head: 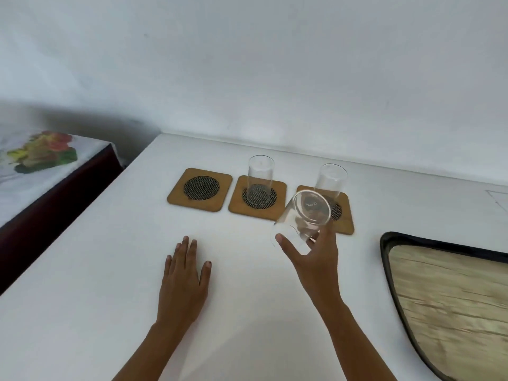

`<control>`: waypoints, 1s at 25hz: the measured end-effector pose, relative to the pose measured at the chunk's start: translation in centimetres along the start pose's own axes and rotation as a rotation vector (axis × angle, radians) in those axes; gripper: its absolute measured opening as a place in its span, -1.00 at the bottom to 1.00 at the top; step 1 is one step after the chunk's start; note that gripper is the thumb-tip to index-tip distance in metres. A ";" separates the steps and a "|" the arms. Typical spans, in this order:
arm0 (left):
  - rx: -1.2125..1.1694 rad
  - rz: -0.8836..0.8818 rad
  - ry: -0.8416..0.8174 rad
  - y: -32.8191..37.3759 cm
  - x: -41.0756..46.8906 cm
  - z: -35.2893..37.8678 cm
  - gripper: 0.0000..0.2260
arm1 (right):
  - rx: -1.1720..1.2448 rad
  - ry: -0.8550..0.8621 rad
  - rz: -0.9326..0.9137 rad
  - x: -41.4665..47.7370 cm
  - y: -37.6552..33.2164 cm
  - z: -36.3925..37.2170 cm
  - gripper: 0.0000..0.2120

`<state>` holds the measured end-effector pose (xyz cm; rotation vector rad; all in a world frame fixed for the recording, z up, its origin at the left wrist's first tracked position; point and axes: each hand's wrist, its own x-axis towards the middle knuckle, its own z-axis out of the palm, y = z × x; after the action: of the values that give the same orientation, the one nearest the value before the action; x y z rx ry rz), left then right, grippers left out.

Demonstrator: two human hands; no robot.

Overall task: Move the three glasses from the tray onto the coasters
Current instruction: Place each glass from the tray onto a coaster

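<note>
The tray (384,259) runs off the right and bottom edges, so you see only its black rim and part of its wood-grain floor. Your right hand (316,259) wraps the lower part of a clear glass (305,215), thumb on the near side, the other fingers mostly hidden behind it; the glass is tilted, off the worktop (247,298), its mouth toward you. That glass overlaps the near left part of the right coaster (343,213), hiding some of its dark mesh disc. A second glass (330,180) stands upright on that coaster, its base hidden behind the held one. Another glass (260,178) stands upright on the middle coaster (277,204). The left coaster (200,189) is bare, just beside the middle one. Your left hand (184,276) lies flat on the worktop, fingers loosely together, thumb spread, holding nothing. At the far left, a bed (41,171) with a blurred fruit print is cut by the edge. A faint outline (499,198) at the far right is too unclear to identify.
</note>
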<state>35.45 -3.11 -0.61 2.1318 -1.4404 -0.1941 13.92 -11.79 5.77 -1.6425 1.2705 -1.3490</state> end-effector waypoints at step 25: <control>0.173 -0.093 0.001 -6.7 6.0 -0.2 -0.42 | -0.101 -0.284 -0.080 12.5 1.9 24.6 -0.38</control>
<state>43.45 -6.53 -2.78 2.3398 -1.4031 -0.1064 37.09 -26.40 1.89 -1.8951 1.1292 -1.0640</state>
